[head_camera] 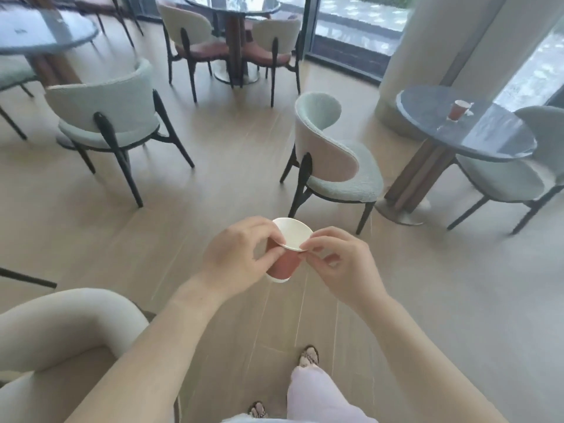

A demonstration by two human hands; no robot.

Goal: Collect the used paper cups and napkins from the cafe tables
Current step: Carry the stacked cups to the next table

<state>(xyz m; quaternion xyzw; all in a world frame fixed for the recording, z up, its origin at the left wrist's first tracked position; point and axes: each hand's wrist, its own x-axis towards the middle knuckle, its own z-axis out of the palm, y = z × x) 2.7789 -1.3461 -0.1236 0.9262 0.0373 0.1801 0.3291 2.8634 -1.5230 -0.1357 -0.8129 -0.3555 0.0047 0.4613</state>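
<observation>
Left hand [238,257] grips the red paper cup [285,261]; right hand [341,264] pinches its rim. A second cup [457,110] stands on the table [494,138].

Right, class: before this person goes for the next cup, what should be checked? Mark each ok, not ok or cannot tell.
1. Grip on held red paper cup: left hand grips its side, right hand pinches the rim: ok.
2. Held cup empty: bottom hidden: cannot tell.
3. Next cup located, on the round table at right: ok.
4. Napkin beside it: too small: cannot tell.
5. Free hand for pickup: both busy: not ok.
</observation>
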